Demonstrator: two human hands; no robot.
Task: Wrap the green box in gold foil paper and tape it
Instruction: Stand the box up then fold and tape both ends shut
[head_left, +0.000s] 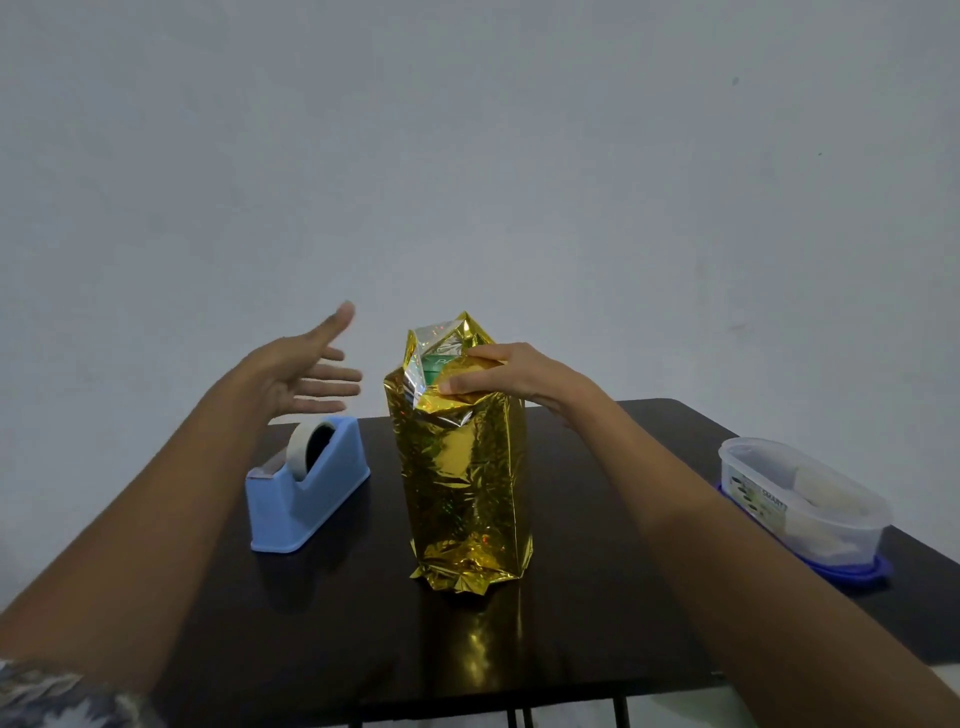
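Note:
The green box (434, 365) stands upright in the middle of the dark table (597, 597), wrapped in gold foil paper (465, 483). Only a small green patch shows through the open, crumpled top of the foil. My right hand (506, 376) rests on top of the box and presses a folded foil flap down with thumb and fingers. My left hand (306, 371) hovers in the air to the left of the box, fingers spread, holding nothing. Below it sits a blue tape dispenser (306, 488) with a white tape roll (306, 449).
A clear plastic container (800, 499) on a blue lid (852, 571) sits at the table's right edge. A plain pale wall stands behind the table. The foil's bottom end is crumpled against the tabletop.

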